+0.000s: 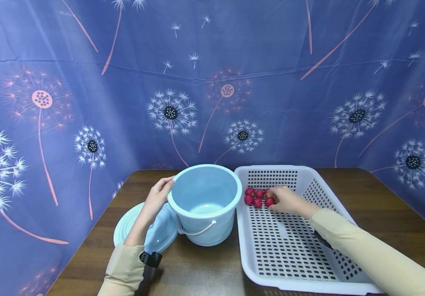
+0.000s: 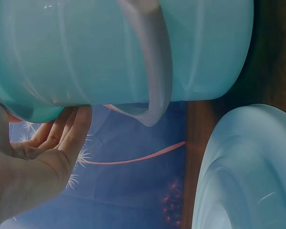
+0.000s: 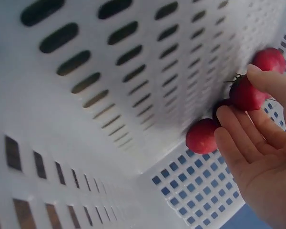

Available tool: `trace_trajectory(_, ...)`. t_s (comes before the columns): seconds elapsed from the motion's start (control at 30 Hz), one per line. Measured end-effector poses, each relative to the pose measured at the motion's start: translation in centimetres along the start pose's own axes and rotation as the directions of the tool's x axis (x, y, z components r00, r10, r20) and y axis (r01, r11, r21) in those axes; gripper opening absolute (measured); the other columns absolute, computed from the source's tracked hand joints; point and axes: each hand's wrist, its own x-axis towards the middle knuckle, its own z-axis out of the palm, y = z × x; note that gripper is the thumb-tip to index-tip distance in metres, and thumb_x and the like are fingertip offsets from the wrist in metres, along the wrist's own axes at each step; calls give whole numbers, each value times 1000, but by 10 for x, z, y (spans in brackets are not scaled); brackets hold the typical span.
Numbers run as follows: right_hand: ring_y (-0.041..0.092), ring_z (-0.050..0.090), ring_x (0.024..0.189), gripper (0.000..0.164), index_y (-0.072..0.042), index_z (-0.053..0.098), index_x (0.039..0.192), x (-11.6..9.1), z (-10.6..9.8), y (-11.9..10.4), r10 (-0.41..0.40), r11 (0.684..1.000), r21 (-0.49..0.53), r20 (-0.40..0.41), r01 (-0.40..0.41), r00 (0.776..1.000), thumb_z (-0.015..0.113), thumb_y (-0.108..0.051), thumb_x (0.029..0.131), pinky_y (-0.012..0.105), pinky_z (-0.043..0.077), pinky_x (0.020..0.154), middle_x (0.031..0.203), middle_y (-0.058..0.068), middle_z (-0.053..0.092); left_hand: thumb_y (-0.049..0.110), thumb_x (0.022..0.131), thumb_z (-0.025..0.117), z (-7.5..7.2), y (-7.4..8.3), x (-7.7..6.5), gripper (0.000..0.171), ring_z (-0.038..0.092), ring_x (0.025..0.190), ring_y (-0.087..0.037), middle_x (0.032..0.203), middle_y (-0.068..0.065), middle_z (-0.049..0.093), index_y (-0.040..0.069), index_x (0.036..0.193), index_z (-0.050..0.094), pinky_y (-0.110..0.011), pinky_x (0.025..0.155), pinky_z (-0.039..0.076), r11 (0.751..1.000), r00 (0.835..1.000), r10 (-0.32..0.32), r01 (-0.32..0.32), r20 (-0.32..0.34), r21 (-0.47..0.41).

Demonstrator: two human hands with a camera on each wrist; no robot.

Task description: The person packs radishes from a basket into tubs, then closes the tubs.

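My left hand [image 1: 157, 198] grips the left rim of a light blue bucket [image 1: 208, 228], which stands upright with its inside bare. In the left wrist view the fingers lie against the bucket's wall near the rim. My right hand [image 1: 288, 200] is inside a white perforated plastic basket [image 1: 242, 246]. Thumb and fingers pinch a red radish [image 3: 248, 93] with a short green stem, seen in the right wrist view. Several other radishes [image 1: 249, 200] lie grouped by the basket's left wall, close around the fingertips; the hand partly hides some of them.
A light blue round lid [image 1: 166, 232] lies left of the bucket, under the left forearm. The bucket's white handle [image 1: 202, 231] hangs down at the front. The brown wooden table [image 1: 193, 271] ends at a blue dandelion-patterned cloth [image 1: 290, 123] behind.
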Motion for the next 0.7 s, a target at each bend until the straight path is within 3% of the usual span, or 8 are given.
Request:
trace_trajectory(0.4, 14, 60, 73, 27, -1, 64, 98, 2, -22, -2, 61, 996, 62, -6, -60, 998, 76, -11, 76, 29, 54, 65, 83, 6, 65, 37, 100, 42, 1, 2, -2, 44, 49, 122, -26, 138, -12, 49, 10, 134, 48, -41, 95, 48, 1000, 1000, 1, -1, -8, 17)
trace_trajectory(0.7, 15, 60, 74, 27, 2, 65, 102, 1, -42, -3, 8, 998, 70, -73, -3, 997, 73, -10, 78, 33, 53, 66, 82, 6, 64, 38, 100, 42, 2, 7, -7, 44, 49, 122, -26, 138, -10, 49, 11, 135, 47, -44, 97, 47, 1000, 1000, -13, 13, -3, 20)
